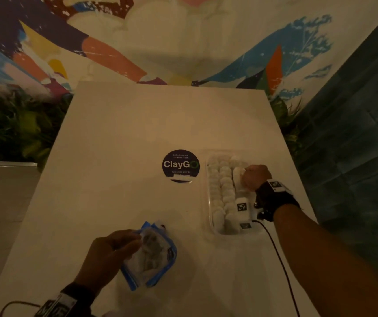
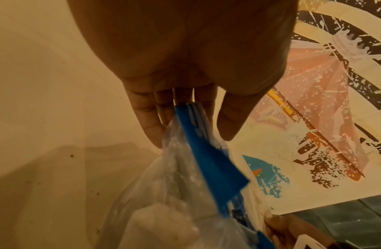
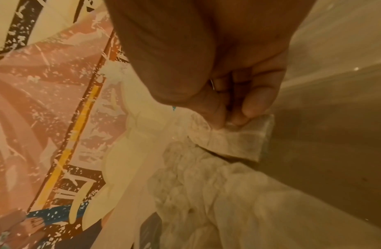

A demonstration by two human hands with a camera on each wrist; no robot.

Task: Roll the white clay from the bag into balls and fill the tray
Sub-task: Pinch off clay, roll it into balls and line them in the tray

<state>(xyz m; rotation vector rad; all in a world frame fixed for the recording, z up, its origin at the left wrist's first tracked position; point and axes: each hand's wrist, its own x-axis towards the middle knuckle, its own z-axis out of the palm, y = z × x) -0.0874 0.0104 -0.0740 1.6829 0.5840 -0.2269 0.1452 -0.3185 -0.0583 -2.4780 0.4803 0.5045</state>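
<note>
A clear tray [image 1: 208, 179] on the right of the white table [image 1: 126, 133] holds several white clay balls [image 1: 223, 186] in rows. My right hand [image 1: 253, 177] is over the tray's right column, fingers curled, pinching a white lump of clay [image 1: 240, 172]. In the right wrist view the right hand [image 3: 232, 119] holds this blocky clay lump [image 3: 234, 143] just above the balls [image 3: 196, 185]. Near the table's front, my left hand [image 1: 117, 248] grips the blue-edged plastic bag [image 1: 151, 255]. In the left wrist view the left hand [image 2: 191, 128] pinches the bag [image 2: 208, 165] by its zip strip, with white clay [image 2: 159, 224] inside.
A round dark "ClayGo" sticker [image 1: 180, 165] lies mid-table, left of the tray. A black cable [image 1: 279, 259] trails from my right wrist over the table's right edge. A painted mural wall stands behind, plants [image 1: 16, 124] at the left, dark teal tiles [image 1: 355, 133] at the right.
</note>
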